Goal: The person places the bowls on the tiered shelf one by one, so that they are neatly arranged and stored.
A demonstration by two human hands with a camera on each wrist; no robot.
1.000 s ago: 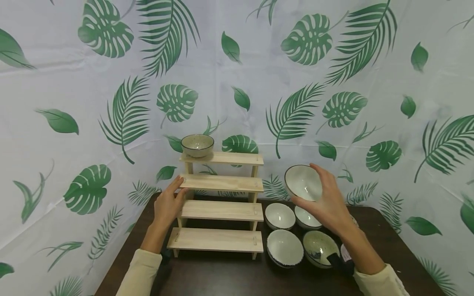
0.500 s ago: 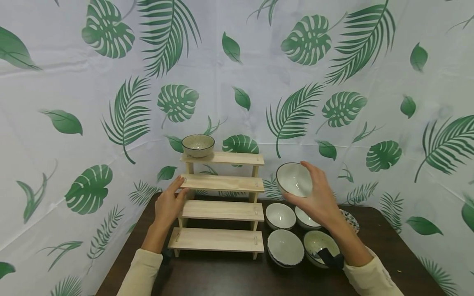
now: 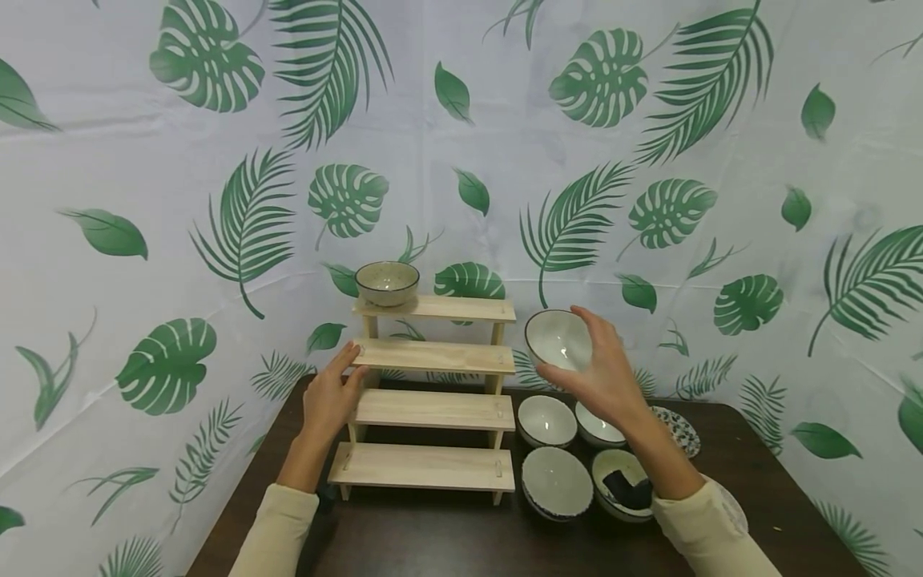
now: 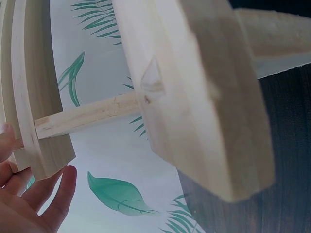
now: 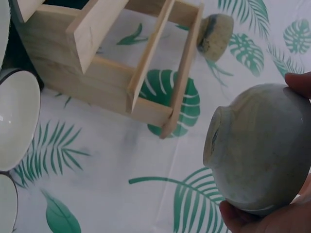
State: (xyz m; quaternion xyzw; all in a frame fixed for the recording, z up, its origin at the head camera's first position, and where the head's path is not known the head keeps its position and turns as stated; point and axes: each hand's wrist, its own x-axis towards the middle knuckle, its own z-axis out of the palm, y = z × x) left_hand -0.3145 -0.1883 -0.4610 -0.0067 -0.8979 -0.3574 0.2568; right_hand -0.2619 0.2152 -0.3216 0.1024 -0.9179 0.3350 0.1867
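My right hand [image 3: 604, 373] holds a white bowl [image 3: 557, 340] with a dark rim, thumb and fingers spread across its sides. It is in the air to the right of a wooden tiered shelf [image 3: 433, 410]. In the right wrist view, the bowl's outer wall and foot [image 5: 265, 148] show between the fingers. My left hand [image 3: 328, 405] grips the left end of the second board from the top. In the left wrist view, its fingers [image 4: 60, 199] curl at the board's end. A speckled bowl [image 3: 387, 284] stands at the left of the top board.
Several bowls stand on the dark table [image 3: 425, 537] right of the shelf, among them a white bowl [image 3: 557, 482] and a greenish bowl [image 3: 613, 467]. Behind my right forearm lies a patterned dish [image 3: 679, 431]. A leaf-print cloth [image 3: 461, 160] hangs behind everything.
My right hand has carried the white bowl leftward and slightly up, closer to the shelf. My left hand has stayed at the board's end.
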